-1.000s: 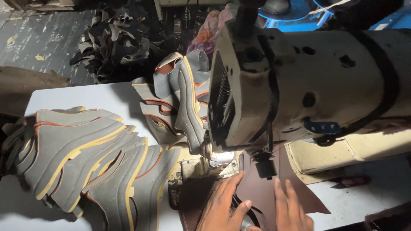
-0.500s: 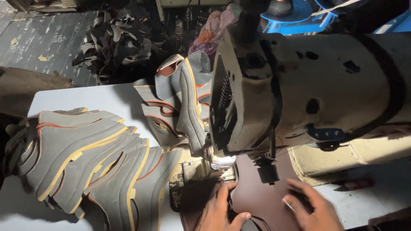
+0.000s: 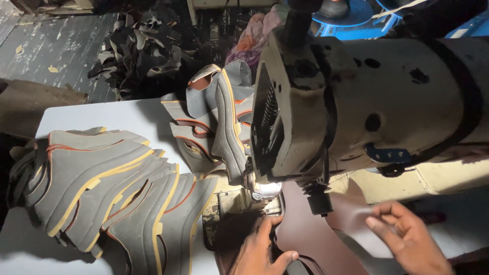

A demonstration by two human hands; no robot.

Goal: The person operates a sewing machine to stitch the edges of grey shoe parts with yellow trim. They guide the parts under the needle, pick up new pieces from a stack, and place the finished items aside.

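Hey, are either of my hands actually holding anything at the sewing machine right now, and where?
The left hand presses flat on the dark brown leather piece just below the needle, pinning rather than gripping it. The right hand hovers open above its right side, holding nothing.

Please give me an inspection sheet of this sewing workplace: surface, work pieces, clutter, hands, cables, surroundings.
Surface: white table, partly covered, in shadow near the front.
Work pieces: dark brown leather piece lying under the sewing machine, lit near the needle.
Clutter: fanned stack of grey pieces with yellow and red edges at the left; second grey stack leaning behind the machine head.
Hands: left hand pressing flat on the leather; right hand open, fingers spread above the leather's right side.
Cables: nothing seen.
Surroundings: heap of dark offcuts on the floor; blue object behind the machine.
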